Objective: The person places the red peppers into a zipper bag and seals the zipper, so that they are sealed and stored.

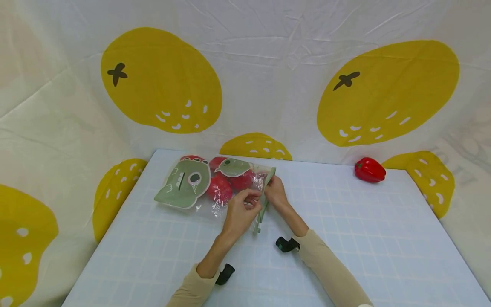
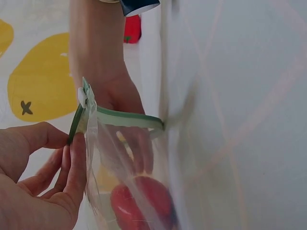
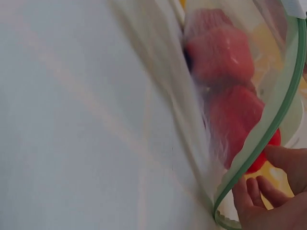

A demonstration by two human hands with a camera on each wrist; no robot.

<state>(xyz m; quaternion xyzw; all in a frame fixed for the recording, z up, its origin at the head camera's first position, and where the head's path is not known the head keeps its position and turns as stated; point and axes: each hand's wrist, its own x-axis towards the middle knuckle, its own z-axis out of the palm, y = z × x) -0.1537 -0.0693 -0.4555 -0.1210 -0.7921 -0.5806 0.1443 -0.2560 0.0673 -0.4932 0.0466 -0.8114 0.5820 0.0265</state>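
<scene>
A clear zip bag (image 1: 215, 209) with a green cartoon-animal print and a green zip edge lies on the table, its mouth toward the right. Inside are several red bell peppers (image 1: 220, 190). My left hand (image 1: 238, 215) pinches the near side of the zip edge (image 2: 74, 124) between thumb and finger. On the far side of the mouth is my right hand (image 1: 275, 192). Through the plastic in the left wrist view, its fingers (image 2: 144, 153) reach toward a pepper (image 2: 141, 201). The right wrist view shows its thumb (image 3: 283, 155) apart from its fingers, beside a pepper (image 3: 240, 120).
Another red bell pepper (image 1: 370, 170) lies at the table's far right corner. The table (image 1: 345, 221) has a pale blue checked cover. White cloth with yellow fruit prints (image 1: 161, 81) hangs behind and at the sides. Each wrist carries a small black camera (image 1: 287, 244).
</scene>
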